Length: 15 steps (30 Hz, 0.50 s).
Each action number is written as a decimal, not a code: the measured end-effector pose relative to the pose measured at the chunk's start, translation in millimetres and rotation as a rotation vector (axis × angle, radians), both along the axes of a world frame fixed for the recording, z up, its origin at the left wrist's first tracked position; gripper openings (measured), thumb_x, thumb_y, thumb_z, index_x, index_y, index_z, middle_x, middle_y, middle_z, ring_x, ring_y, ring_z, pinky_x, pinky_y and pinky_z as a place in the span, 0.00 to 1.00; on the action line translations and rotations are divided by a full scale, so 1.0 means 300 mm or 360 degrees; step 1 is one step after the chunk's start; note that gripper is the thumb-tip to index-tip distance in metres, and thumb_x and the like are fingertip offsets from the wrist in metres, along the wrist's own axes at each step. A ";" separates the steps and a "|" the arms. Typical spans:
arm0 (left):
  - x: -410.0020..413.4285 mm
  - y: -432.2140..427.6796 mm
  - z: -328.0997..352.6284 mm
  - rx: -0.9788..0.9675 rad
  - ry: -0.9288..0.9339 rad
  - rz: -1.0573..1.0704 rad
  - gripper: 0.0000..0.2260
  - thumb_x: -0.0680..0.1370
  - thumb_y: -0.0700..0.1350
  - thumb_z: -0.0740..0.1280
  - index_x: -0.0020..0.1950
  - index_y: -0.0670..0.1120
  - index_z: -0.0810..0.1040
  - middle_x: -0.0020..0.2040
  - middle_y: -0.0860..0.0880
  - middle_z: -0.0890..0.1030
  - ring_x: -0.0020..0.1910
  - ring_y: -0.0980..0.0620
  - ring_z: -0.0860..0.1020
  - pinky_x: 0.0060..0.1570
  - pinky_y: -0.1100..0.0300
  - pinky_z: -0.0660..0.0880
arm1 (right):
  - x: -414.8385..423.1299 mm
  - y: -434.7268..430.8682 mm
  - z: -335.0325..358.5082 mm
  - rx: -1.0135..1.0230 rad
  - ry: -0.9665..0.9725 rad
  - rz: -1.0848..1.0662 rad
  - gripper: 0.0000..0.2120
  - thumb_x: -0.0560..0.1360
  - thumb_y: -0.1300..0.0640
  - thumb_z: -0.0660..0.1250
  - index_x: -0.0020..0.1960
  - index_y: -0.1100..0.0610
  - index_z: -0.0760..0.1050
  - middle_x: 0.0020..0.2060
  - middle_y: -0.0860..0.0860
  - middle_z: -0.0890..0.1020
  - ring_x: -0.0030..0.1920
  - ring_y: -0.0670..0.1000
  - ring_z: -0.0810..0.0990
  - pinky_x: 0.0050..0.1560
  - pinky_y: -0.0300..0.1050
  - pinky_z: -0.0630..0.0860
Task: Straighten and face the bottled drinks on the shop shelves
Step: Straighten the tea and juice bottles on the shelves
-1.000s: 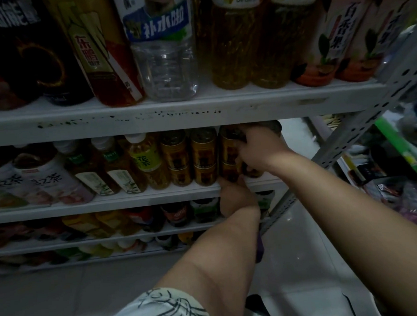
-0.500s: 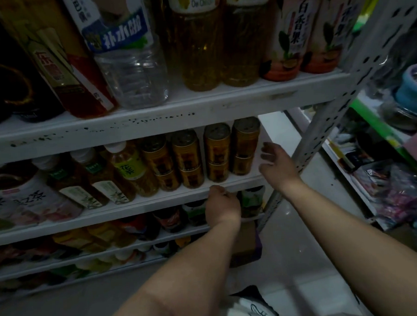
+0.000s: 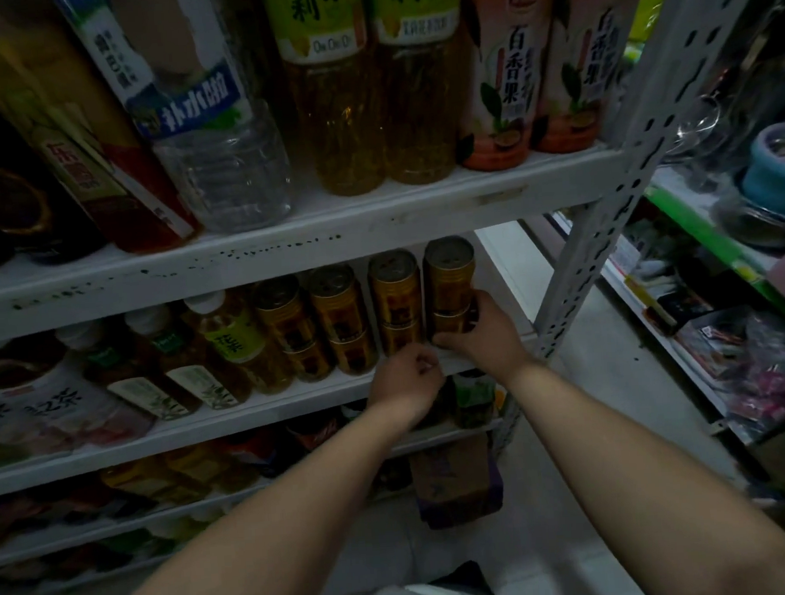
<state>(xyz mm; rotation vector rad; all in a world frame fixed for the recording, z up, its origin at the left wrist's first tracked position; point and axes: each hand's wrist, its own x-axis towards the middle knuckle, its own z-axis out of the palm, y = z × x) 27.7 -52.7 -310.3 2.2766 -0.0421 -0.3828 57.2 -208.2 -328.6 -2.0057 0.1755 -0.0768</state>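
Note:
Gold cans stand in stacked pairs at the right end of the middle shelf [image 3: 269, 408]. My right hand [image 3: 480, 333] is wrapped around the lower can of the rightmost stack [image 3: 449, 280]. My left hand [image 3: 407, 379] is curled on the shelf's front edge just below the neighbouring can stack [image 3: 395, 297]; I cannot tell whether it holds anything. Left of the cans stand tea bottles with a yellow-green label [image 3: 232, 339] and darker tea bottles [image 3: 179, 379].
The upper shelf [image 3: 313, 242] carries big bottles: clear water [image 3: 215, 138], yellow tea [image 3: 337, 107], orange-labelled juice [image 3: 510, 74]. A perforated white post [image 3: 602, 224] bounds the rack on the right. A cardboard box [image 3: 457, 482] sits on the floor below. Another goods rack [image 3: 725, 286] lies right.
My right hand moved from the shelf's edge back up onto the rightmost can stack. The left hand stayed on the shelf edge. The camera came closer and tilted up.

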 end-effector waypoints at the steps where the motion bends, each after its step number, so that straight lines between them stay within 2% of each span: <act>1: 0.005 0.014 0.019 0.0008 -0.0029 -0.0028 0.06 0.76 0.50 0.64 0.43 0.61 0.72 0.41 0.61 0.75 0.40 0.61 0.74 0.31 0.67 0.67 | -0.007 -0.006 -0.003 0.0041 -0.0004 0.0048 0.33 0.62 0.50 0.79 0.61 0.45 0.66 0.54 0.45 0.76 0.54 0.46 0.76 0.52 0.42 0.72; 4: 0.016 0.052 0.087 0.0091 -0.0149 -0.0102 0.04 0.76 0.53 0.65 0.47 0.62 0.73 0.40 0.64 0.74 0.38 0.65 0.73 0.30 0.69 0.66 | -0.023 -0.020 0.005 0.0098 -0.0015 0.0229 0.30 0.66 0.48 0.76 0.61 0.34 0.64 0.57 0.42 0.76 0.59 0.46 0.76 0.56 0.44 0.71; 7: 0.017 0.068 0.176 0.0138 -0.0372 -0.0201 0.12 0.76 0.53 0.64 0.59 0.59 0.74 0.40 0.65 0.74 0.38 0.65 0.73 0.33 0.69 0.70 | -0.024 -0.019 0.010 0.0078 -0.0041 0.0157 0.28 0.67 0.48 0.75 0.63 0.40 0.68 0.56 0.43 0.77 0.57 0.44 0.76 0.55 0.41 0.69; 8: 0.017 0.069 0.208 0.0138 -0.0459 -0.0254 0.16 0.76 0.52 0.64 0.64 0.57 0.72 0.41 0.63 0.75 0.38 0.63 0.74 0.34 0.66 0.74 | -0.027 -0.013 0.009 0.0071 -0.0044 0.0128 0.27 0.67 0.50 0.75 0.62 0.40 0.69 0.56 0.43 0.77 0.55 0.44 0.76 0.54 0.40 0.69; 10: 0.019 0.062 0.265 0.0169 -0.0642 -0.0347 0.24 0.77 0.50 0.64 0.72 0.56 0.63 0.42 0.58 0.77 0.36 0.59 0.77 0.36 0.57 0.78 | -0.032 -0.001 0.005 0.0065 -0.0082 0.0101 0.23 0.67 0.52 0.75 0.54 0.32 0.69 0.51 0.38 0.77 0.50 0.39 0.76 0.51 0.39 0.70; 12: 0.029 0.035 0.309 0.0296 -0.0746 -0.0361 0.29 0.78 0.50 0.62 0.76 0.56 0.54 0.40 0.54 0.78 0.34 0.55 0.77 0.33 0.52 0.79 | -0.037 0.008 0.008 0.0053 -0.0111 0.0094 0.24 0.67 0.53 0.75 0.49 0.27 0.69 0.46 0.34 0.77 0.45 0.33 0.75 0.48 0.36 0.70; 15: 0.063 -0.020 0.356 0.0563 -0.0580 -0.0353 0.33 0.79 0.51 0.59 0.76 0.60 0.41 0.40 0.50 0.79 0.34 0.51 0.78 0.33 0.51 0.80 | -0.046 0.019 0.018 0.0057 -0.0149 0.0121 0.20 0.66 0.54 0.76 0.49 0.35 0.72 0.45 0.37 0.78 0.45 0.31 0.76 0.44 0.28 0.71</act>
